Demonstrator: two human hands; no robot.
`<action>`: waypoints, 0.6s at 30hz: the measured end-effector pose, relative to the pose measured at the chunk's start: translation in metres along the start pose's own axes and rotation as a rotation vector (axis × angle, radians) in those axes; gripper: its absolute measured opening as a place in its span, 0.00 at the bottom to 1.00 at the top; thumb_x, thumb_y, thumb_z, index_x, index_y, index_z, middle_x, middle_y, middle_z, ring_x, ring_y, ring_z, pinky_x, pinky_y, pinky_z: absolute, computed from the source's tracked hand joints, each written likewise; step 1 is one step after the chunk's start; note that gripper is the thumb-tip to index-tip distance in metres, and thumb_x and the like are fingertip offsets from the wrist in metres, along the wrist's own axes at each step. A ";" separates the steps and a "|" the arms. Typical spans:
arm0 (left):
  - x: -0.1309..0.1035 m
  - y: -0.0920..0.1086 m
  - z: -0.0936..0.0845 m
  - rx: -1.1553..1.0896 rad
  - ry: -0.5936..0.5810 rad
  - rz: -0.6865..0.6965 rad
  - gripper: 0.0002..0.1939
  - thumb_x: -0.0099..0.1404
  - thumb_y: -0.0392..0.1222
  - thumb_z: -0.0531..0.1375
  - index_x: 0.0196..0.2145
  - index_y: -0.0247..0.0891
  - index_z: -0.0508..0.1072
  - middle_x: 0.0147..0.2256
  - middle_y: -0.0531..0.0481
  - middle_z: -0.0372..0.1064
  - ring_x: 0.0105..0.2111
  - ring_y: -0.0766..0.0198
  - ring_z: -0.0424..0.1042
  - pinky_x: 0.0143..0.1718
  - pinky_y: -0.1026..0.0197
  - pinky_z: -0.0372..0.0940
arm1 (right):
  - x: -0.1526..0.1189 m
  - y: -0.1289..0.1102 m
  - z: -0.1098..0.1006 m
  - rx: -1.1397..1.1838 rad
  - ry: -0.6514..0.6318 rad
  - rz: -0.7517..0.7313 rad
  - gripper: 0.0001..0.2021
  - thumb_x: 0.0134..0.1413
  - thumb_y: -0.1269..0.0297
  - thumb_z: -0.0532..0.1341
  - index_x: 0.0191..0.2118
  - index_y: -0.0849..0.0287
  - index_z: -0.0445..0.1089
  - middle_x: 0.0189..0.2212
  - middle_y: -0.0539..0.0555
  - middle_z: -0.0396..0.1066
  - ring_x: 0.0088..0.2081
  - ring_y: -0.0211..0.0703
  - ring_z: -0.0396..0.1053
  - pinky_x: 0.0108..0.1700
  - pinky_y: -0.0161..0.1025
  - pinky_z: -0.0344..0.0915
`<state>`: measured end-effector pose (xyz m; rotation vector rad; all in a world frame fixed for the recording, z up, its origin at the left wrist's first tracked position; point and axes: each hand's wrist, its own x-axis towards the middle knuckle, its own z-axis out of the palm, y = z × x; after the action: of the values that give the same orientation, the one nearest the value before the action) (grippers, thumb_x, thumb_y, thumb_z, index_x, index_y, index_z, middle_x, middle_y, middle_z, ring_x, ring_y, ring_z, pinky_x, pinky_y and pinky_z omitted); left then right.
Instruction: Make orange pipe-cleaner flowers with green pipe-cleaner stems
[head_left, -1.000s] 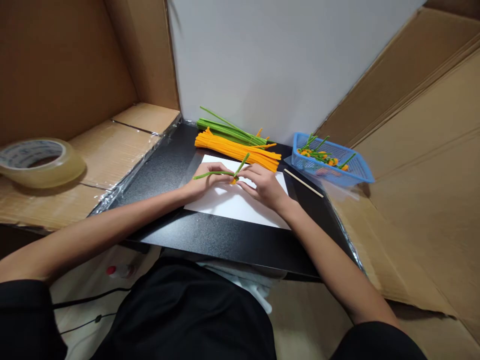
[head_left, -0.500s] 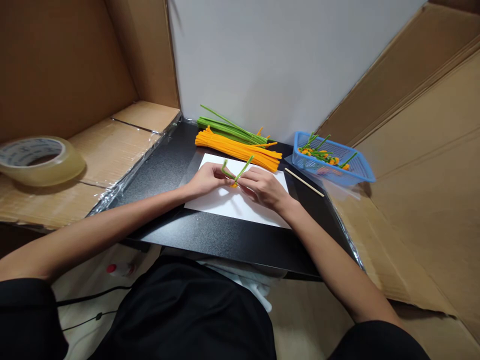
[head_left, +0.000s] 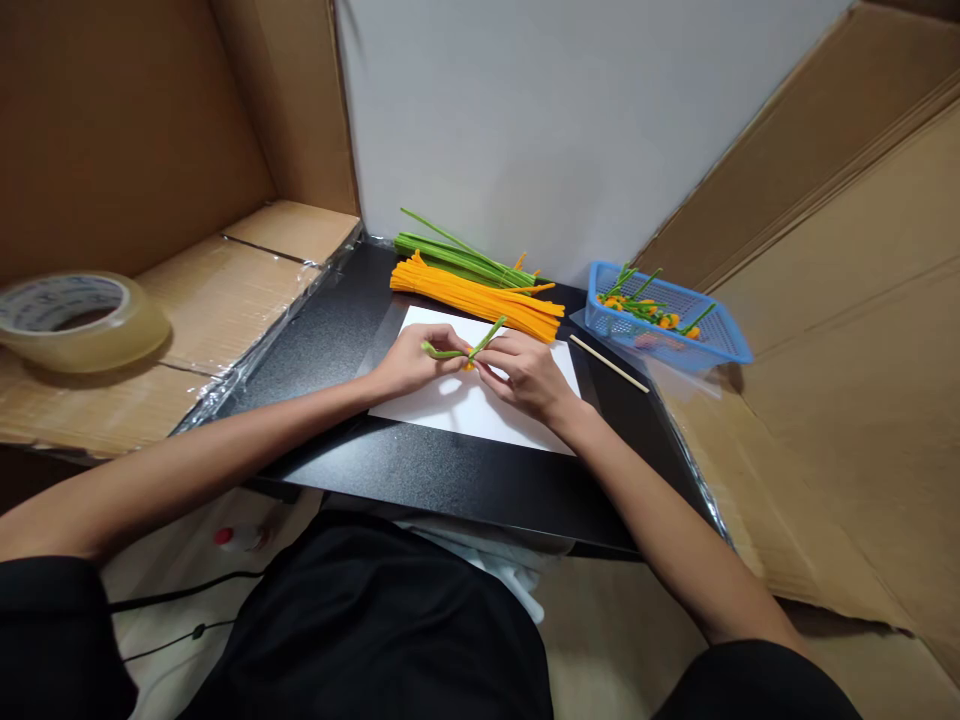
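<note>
Basket (head_left: 720, 335) beside orange stems (head_left: 480, 293).

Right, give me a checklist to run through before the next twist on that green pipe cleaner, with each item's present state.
1. Left hand grips the bent green pipe cleaner: ok.
2. Right hand pinches it at the small orange piece: ok.
3. Both hands work over the white paper sheet: ok.
4. Spare orange pipe cleaner bundle and green pipe cleaner bundle lie behind the sheet, apart from the hands: ok.
5. Blue plastic basket of finished pieces and thin wooden stick lie right of the sheet: ok.
6. How tightly the green wire wraps the orange piece: cannot tell, fingers hide it.
</note>
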<state>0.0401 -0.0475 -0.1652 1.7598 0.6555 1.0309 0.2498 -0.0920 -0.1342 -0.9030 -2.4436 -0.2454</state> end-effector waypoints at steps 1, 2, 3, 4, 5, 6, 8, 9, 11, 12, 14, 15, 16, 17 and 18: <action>-0.001 0.001 0.000 0.009 -0.001 0.015 0.17 0.55 0.51 0.70 0.33 0.33 0.79 0.37 0.41 0.80 0.37 0.57 0.78 0.39 0.58 0.72 | 0.000 -0.001 -0.001 -0.017 0.000 -0.011 0.09 0.61 0.71 0.59 0.38 0.59 0.78 0.36 0.58 0.78 0.38 0.48 0.72 0.41 0.44 0.69; -0.001 0.001 0.000 0.020 -0.001 0.029 0.17 0.56 0.51 0.70 0.33 0.33 0.79 0.38 0.41 0.80 0.37 0.57 0.78 0.40 0.58 0.72 | 0.000 -0.001 -0.001 -0.029 0.004 -0.016 0.09 0.61 0.71 0.59 0.38 0.59 0.78 0.36 0.58 0.78 0.37 0.48 0.71 0.41 0.44 0.69; -0.002 0.002 0.000 0.032 -0.001 0.040 0.17 0.56 0.51 0.70 0.33 0.33 0.79 0.38 0.41 0.80 0.38 0.57 0.78 0.40 0.57 0.72 | 0.001 -0.002 -0.001 -0.034 0.010 -0.016 0.09 0.61 0.71 0.59 0.38 0.59 0.78 0.36 0.58 0.78 0.37 0.48 0.71 0.40 0.44 0.69; -0.002 0.003 0.000 0.038 0.005 0.050 0.17 0.56 0.51 0.70 0.33 0.33 0.79 0.39 0.41 0.80 0.38 0.57 0.78 0.41 0.57 0.72 | 0.001 -0.003 -0.001 -0.035 0.016 -0.014 0.09 0.62 0.70 0.59 0.38 0.59 0.77 0.35 0.57 0.78 0.36 0.47 0.71 0.40 0.44 0.69; -0.002 0.003 0.000 0.036 0.007 0.056 0.17 0.56 0.51 0.71 0.33 0.33 0.78 0.39 0.41 0.79 0.38 0.58 0.78 0.42 0.56 0.72 | 0.001 -0.003 -0.001 -0.033 0.024 -0.009 0.09 0.62 0.70 0.59 0.38 0.59 0.77 0.35 0.57 0.78 0.36 0.47 0.71 0.39 0.43 0.69; -0.002 0.003 0.000 0.028 0.003 0.058 0.17 0.55 0.51 0.71 0.33 0.33 0.78 0.39 0.41 0.79 0.38 0.58 0.78 0.43 0.55 0.72 | 0.001 -0.004 -0.001 -0.027 0.035 -0.002 0.09 0.63 0.70 0.58 0.38 0.59 0.77 0.35 0.57 0.78 0.36 0.47 0.71 0.39 0.43 0.69; -0.001 0.001 -0.001 -0.003 -0.006 0.051 0.17 0.54 0.51 0.72 0.32 0.33 0.78 0.38 0.41 0.79 0.39 0.57 0.78 0.44 0.54 0.73 | 0.001 -0.004 -0.001 -0.010 0.059 0.010 0.09 0.64 0.70 0.58 0.38 0.59 0.77 0.35 0.57 0.77 0.36 0.46 0.71 0.39 0.42 0.69; -0.001 0.000 -0.002 -0.020 -0.014 0.041 0.18 0.54 0.51 0.72 0.31 0.33 0.77 0.39 0.41 0.79 0.39 0.57 0.78 0.44 0.53 0.73 | 0.001 -0.004 -0.001 0.000 0.069 0.016 0.10 0.64 0.70 0.58 0.38 0.60 0.77 0.35 0.58 0.77 0.37 0.46 0.71 0.39 0.42 0.69; 0.000 -0.002 -0.003 -0.041 -0.024 0.017 0.18 0.53 0.51 0.73 0.29 0.33 0.77 0.39 0.41 0.79 0.39 0.57 0.78 0.44 0.52 0.73 | 0.001 -0.005 -0.002 0.017 0.077 0.031 0.10 0.64 0.70 0.58 0.39 0.60 0.78 0.34 0.58 0.77 0.36 0.46 0.71 0.39 0.42 0.69; 0.000 -0.002 -0.004 -0.044 -0.024 0.009 0.18 0.52 0.51 0.73 0.29 0.32 0.77 0.39 0.41 0.79 0.39 0.57 0.78 0.44 0.52 0.73 | 0.002 -0.005 -0.002 0.025 0.073 0.036 0.10 0.64 0.70 0.58 0.39 0.60 0.78 0.34 0.58 0.76 0.36 0.47 0.71 0.38 0.43 0.68; 0.001 -0.001 -0.004 -0.042 -0.031 0.004 0.18 0.52 0.51 0.73 0.29 0.33 0.77 0.39 0.41 0.78 0.40 0.56 0.78 0.45 0.52 0.73 | 0.002 -0.006 -0.003 0.046 0.059 0.051 0.09 0.63 0.70 0.58 0.39 0.59 0.78 0.33 0.58 0.76 0.36 0.47 0.71 0.38 0.43 0.68; 0.001 -0.001 -0.004 -0.035 -0.032 0.009 0.17 0.52 0.50 0.73 0.29 0.33 0.76 0.39 0.41 0.78 0.40 0.56 0.78 0.45 0.52 0.73 | 0.003 -0.006 -0.003 0.065 0.056 0.061 0.09 0.63 0.70 0.58 0.39 0.59 0.77 0.33 0.58 0.76 0.36 0.47 0.71 0.39 0.43 0.68; 0.001 0.000 -0.004 -0.027 -0.031 0.014 0.17 0.52 0.50 0.73 0.29 0.33 0.76 0.39 0.41 0.78 0.41 0.56 0.78 0.46 0.52 0.73 | 0.003 -0.007 -0.003 0.092 0.058 0.077 0.09 0.63 0.70 0.59 0.38 0.58 0.77 0.34 0.58 0.76 0.36 0.47 0.71 0.39 0.43 0.68; 0.001 0.000 -0.003 -0.020 -0.027 0.016 0.17 0.51 0.50 0.73 0.29 0.33 0.76 0.38 0.41 0.78 0.41 0.56 0.78 0.45 0.52 0.73 | 0.003 -0.007 -0.002 0.123 0.065 0.100 0.08 0.62 0.70 0.59 0.37 0.58 0.77 0.33 0.58 0.76 0.36 0.46 0.70 0.39 0.43 0.68; 0.001 0.001 -0.003 -0.021 -0.019 0.015 0.18 0.51 0.49 0.73 0.29 0.33 0.76 0.38 0.41 0.78 0.40 0.56 0.78 0.45 0.52 0.73 | 0.004 -0.008 -0.002 0.157 0.078 0.129 0.08 0.62 0.69 0.59 0.36 0.58 0.77 0.33 0.57 0.75 0.35 0.46 0.70 0.39 0.43 0.68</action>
<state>0.0380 -0.0461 -0.1637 1.7570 0.6188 1.0258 0.2432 -0.0967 -0.1307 -0.9583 -2.2871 -0.0413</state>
